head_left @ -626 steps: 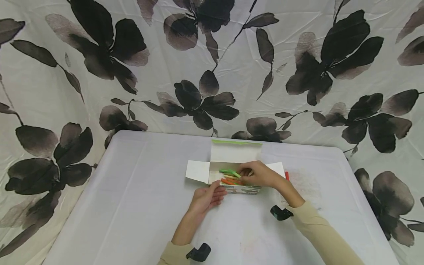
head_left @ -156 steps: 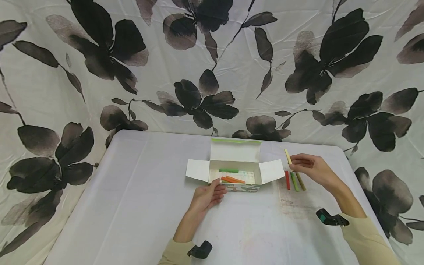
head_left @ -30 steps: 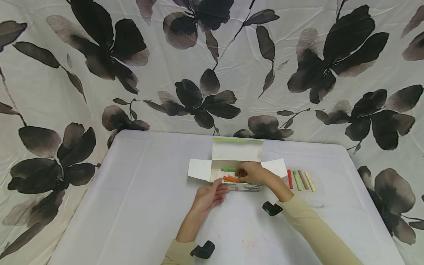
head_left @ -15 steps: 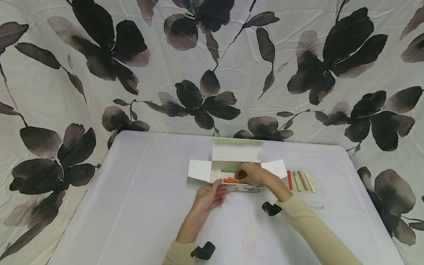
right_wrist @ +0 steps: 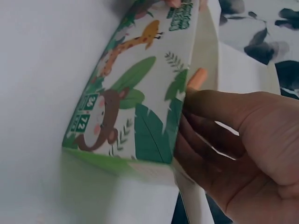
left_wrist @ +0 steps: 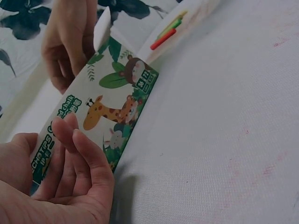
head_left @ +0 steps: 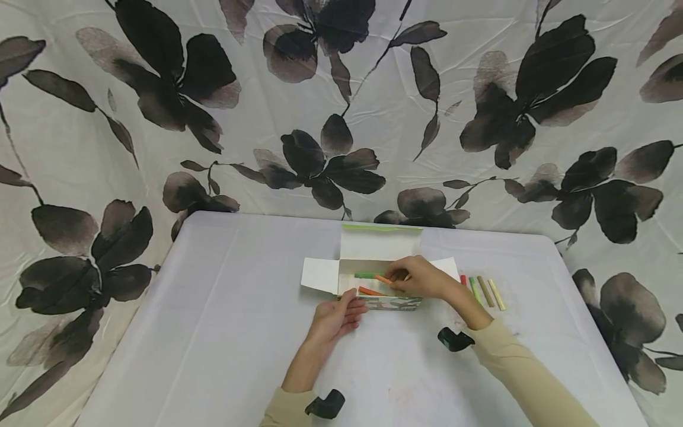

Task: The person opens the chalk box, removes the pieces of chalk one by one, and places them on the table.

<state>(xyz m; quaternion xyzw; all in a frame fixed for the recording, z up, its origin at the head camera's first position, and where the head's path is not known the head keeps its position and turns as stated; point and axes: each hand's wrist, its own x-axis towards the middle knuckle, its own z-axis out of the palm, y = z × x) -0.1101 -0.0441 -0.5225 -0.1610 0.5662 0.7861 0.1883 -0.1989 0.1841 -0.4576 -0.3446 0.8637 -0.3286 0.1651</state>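
While a floral backdrop [head_left: 320, 101] hangs beyond its far edge, the white desk [head_left: 229, 332] carries an open chalk box [head_left: 392, 303] near that edge's middle. The left hand [head_left: 332, 320] grips the box's near wall; the right hand [head_left: 418, 277] pinches an orange stick [head_left: 382, 279] at its opening. Inside lie a green stick [head_left: 364, 276] and another orange stick [head_left: 370, 291]; a row of four sticks [head_left: 485, 292], red through pale yellow, lies between box and the desk's right edge.

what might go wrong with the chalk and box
The orange chalk stick in the right hand might catch the white cardboard side flap and snap. The open animal-printed cardboard box might slide if the left hand at its rim slackens. The right hand might knock the row of red, green, olive and yellow chalk sticks beside the box.
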